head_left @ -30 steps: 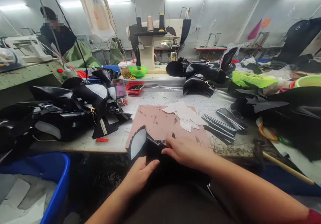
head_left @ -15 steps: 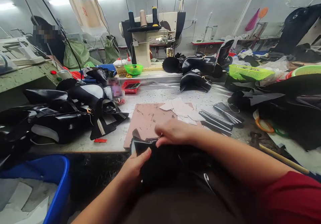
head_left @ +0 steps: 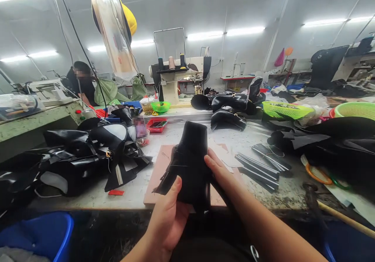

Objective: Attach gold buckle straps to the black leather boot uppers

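Note:
Between my two hands I hold a black leather boot upper (head_left: 191,164) raised above the front edge of the bench. My left hand (head_left: 171,213) grips its lower left side, thumb on top and fingers underneath. Along the right edge lies my right hand (head_left: 221,172), its fingers partly hidden behind the leather. Beneath the upper is a pinkish board (head_left: 159,168), largely covered from view. White paper-like pieces (head_left: 227,156) lie on the board's right side, close to my right hand. Strips in black with white lines (head_left: 258,170) rest further right.
Shiny black boot uppers (head_left: 73,144) pile up on the left, others (head_left: 228,121) at the back. A sewing machine (head_left: 178,78) stands behind the bench. Red (head_left: 157,125) and green (head_left: 160,106) baskets, a hammer (head_left: 312,199) and a blue bin (head_left: 66,230) surround the area. A person (head_left: 82,82) sits far left.
The boot upper has come up from below the bench edge to above the board, turned upright. My right hand has shifted from its top edge to its right side. The view has tilted upward.

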`<state>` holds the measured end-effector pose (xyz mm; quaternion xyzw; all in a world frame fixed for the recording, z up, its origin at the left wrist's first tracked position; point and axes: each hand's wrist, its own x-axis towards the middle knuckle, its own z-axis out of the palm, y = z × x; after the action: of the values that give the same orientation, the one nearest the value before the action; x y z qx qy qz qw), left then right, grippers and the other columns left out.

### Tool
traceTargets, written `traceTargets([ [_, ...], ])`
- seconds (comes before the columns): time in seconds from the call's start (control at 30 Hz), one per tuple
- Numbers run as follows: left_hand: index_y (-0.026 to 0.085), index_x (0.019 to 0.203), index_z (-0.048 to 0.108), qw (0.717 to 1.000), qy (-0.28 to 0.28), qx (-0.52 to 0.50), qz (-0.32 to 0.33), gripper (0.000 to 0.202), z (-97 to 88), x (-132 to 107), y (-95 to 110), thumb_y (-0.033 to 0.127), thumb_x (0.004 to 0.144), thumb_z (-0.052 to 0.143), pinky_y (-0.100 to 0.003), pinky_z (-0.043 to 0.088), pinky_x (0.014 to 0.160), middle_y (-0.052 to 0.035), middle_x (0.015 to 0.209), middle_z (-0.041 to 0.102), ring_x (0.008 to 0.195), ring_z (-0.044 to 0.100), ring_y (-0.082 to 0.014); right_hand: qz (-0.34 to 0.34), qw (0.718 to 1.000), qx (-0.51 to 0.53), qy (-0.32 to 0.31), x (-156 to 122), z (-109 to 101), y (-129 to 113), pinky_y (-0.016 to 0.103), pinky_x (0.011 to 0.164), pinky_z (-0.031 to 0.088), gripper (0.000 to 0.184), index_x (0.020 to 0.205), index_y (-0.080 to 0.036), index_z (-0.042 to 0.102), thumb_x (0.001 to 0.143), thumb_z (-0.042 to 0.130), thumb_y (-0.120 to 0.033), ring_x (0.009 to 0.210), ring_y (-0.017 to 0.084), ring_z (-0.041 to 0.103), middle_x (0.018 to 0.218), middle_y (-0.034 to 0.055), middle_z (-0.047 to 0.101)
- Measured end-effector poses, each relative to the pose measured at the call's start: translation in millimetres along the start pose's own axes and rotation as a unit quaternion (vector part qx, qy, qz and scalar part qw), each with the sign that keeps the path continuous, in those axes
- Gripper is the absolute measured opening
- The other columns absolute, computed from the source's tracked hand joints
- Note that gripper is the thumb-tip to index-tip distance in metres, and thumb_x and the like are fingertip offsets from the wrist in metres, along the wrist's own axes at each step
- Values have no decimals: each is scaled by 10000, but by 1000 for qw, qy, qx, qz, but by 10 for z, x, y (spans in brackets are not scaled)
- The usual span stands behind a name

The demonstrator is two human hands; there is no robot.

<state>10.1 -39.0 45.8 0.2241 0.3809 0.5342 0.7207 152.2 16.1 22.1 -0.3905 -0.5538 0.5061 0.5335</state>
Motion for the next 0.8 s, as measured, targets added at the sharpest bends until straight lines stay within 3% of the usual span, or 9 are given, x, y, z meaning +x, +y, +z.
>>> traceTargets([
  [0.13, 124, 997, 646, 999, 0, 27, -18, 289, -2, -37, -78, 300, 768, 628, -384, 559, 773, -113, 954, 704, 929, 648, -286, -85, 993, 69, 46, 155, 36, -140, 372, 927, 381, 559, 1138, -252, 447, 680, 603, -530, 1130, 253, 469, 1176, 53, 541],
  [0.23, 110, 977, 658, 999, -9, 23, -36, 289, -28, -39, -111, 306, 766, 629, -391, 544, 817, -122, 969, 699, 971, 630, -295, -130, 987, -7, 94, 224, -55, -166, 343, 806, 423, 407, 971, -227, 492, 682, 623, -483, 894, 222, 543, 922, 32, 593],
  [0.33, 124, 1011, 648, 1000, -8, 5, -27, 304, -66, -16, -136, 295, 760, 637, -402, 522, 863, -111, 1002, 692, 1002, 616, -291, -153, 968, -114, 165, 210, -150, -118, 288, 616, 400, 293, 745, -221, 469, 678, 627, -459, 623, 157, 462, 647, -20, 497],
  [0.47, 149, 1009, 656, 999, -32, -24, -9, 332, -120, 25, -192, 271, 702, 695, -404, 502, 893, -95, 1023, 689, 1013, 610, -290, -157, 954, -165, 195, 199, -197, 29, 272, 552, 341, 324, 633, -226, 404, 673, 605, -478, 556, 134, 368, 553, -43, 391],
  [0.6, 135, 883, 694, 995, -79, -39, -43, 268, -148, 77, -239, 269, 654, 733, -418, 502, 884, -100, 953, 708, 978, 623, -309, -139, 962, -130, 195, 326, -167, 184, 295, 610, 379, 313, 702, -224, 442, 702, 550, -517, 621, 166, 435, 591, -25, 433],
  [0.67, 129, 851, 698, 995, -69, -47, -50, 220, -131, 98, -213, 273, 685, 705, -388, 519, 860, -98, 913, 715, 938, 643, -289, -122, 973, -98, 167, 382, -166, 188, 323, 656, 413, 387, 859, -212, 472, 712, 528, -565, 686, 195, 496, 681, 3, 508],
  [0.73, 117, 810, 695, 998, 6, -49, -41, 154, -87, 102, -146, 250, 749, 646, -321, 556, 770, -95, 846, 722, 831, 676, -243, -144, 974, -96, 147, 359, -177, 122, 378, 773, 428, 574, 1094, -188, 429, 718, 506, -615, 874, 246, 535, 931, 82, 562],
  [0.8, 111, 769, 684, 993, 102, -57, -8, 137, -26, 87, -59, 188, 807, 578, -239, 568, 643, -77, 775, 723, 701, 684, -179, -215, 956, -156, 126, 232, -183, 22, 426, 922, 370, 727, 1269, -177, 327, 724, 511, -622, 1102, 286, 456, 1216, 148, 457],
])
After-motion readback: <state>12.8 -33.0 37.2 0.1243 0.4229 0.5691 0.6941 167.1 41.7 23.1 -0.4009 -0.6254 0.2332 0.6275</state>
